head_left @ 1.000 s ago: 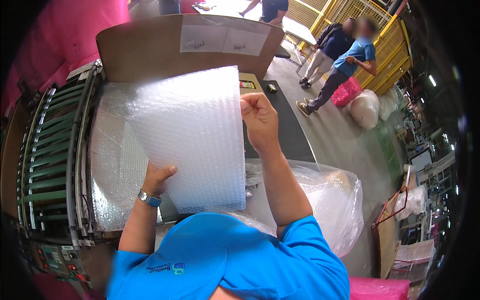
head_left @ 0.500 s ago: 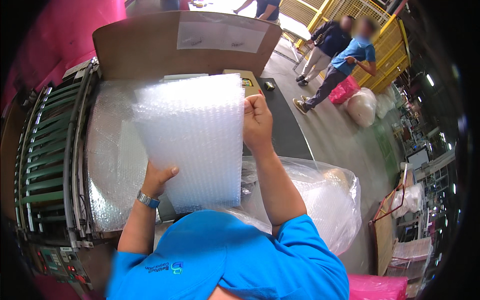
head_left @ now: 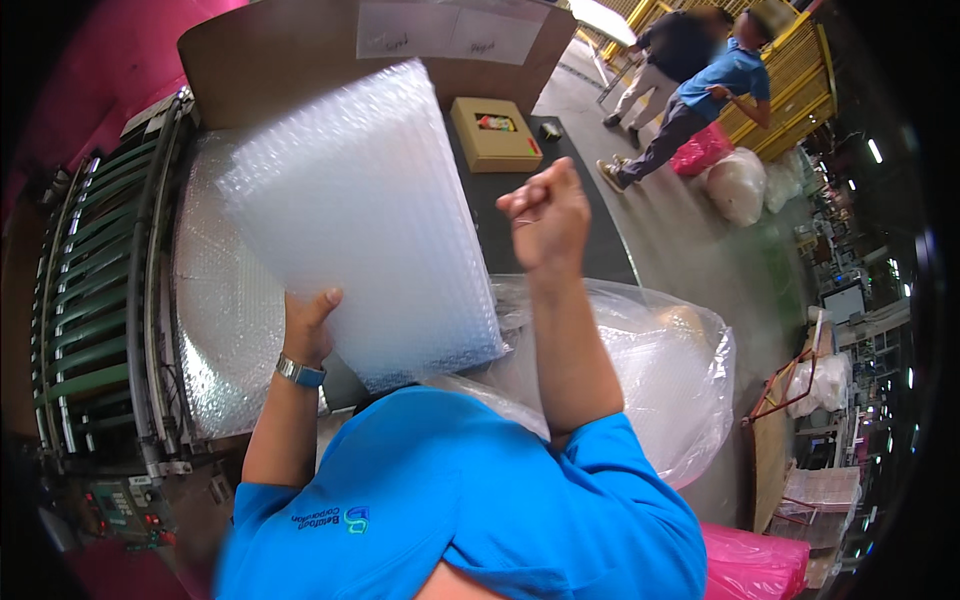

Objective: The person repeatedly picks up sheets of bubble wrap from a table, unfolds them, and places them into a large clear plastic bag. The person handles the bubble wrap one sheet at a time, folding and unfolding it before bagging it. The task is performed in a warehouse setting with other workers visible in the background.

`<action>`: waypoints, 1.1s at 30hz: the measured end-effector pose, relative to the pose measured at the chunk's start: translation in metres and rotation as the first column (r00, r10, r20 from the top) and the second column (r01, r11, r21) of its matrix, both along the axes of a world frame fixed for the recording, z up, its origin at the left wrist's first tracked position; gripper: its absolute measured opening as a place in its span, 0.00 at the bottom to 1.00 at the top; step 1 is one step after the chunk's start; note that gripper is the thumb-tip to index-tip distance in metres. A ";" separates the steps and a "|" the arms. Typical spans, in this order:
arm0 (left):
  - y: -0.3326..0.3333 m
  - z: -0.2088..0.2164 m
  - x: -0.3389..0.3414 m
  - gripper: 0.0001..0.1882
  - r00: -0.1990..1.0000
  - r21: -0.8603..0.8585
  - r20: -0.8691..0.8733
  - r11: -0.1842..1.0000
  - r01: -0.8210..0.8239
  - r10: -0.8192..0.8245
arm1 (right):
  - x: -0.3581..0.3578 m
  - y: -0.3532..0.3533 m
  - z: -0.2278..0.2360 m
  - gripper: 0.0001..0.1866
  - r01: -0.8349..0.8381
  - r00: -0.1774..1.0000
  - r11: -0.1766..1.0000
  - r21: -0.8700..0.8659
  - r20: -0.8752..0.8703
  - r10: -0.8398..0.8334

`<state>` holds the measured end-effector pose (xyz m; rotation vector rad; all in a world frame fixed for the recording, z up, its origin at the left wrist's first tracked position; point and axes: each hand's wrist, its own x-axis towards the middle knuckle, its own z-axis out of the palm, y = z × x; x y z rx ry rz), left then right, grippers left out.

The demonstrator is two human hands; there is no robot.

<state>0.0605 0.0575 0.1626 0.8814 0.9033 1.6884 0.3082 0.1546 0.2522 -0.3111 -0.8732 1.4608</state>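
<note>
A stack of clear bubble wrap sheets (head_left: 375, 230) tilts in front of me, its upper edge leaning to the left. My left hand (head_left: 308, 328) is closed on the stack's lower left side, thumb over the front and the other fingers hidden behind. Off the right side of the stack, my right hand (head_left: 552, 215) hangs in the air with its fingers curled in and nothing visible in them. Under the stack, more bubble wrap (head_left: 225, 300) covers the surface on the left.
A tan box (head_left: 495, 138) sits on the dark tabletop (head_left: 590, 195), before a cardboard panel (head_left: 260, 65). A roller rack (head_left: 95, 290) stands at left. A large clear plastic bag (head_left: 670, 370) holds bubble wrap at right. Two people (head_left: 715, 85) are on the floor beyond.
My right hand has come away from the stack's right edge and moved right. The stack has tilted further left in my left hand, which has shifted slightly up.
</note>
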 end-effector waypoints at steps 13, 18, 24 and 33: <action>-0.010 -0.002 -0.011 0.38 0.996 -0.033 0.085 0.999 0.021 -0.018 | -0.032 -0.032 -0.024 0.08 0.219 0.702 0.957 0.189 0.651 -0.289; -0.016 -0.007 -0.016 0.39 0.998 -0.034 0.051 0.999 -0.040 0.042 | -0.003 -0.016 -0.019 0.13 0.208 0.924 0.978 -0.020 0.333 -0.190; -0.019 -0.004 -0.016 0.39 0.998 -0.051 0.064 0.999 0.004 0.000 | -0.029 -0.025 -0.014 0.07 0.142 0.832 0.989 -0.051 0.547 -0.091; -0.021 0.007 -0.016 0.37 0.997 -0.041 0.079 0.999 -0.023 0.026 | 0.001 -0.012 -0.023 0.12 0.127 0.957 0.982 -0.138 0.279 -0.084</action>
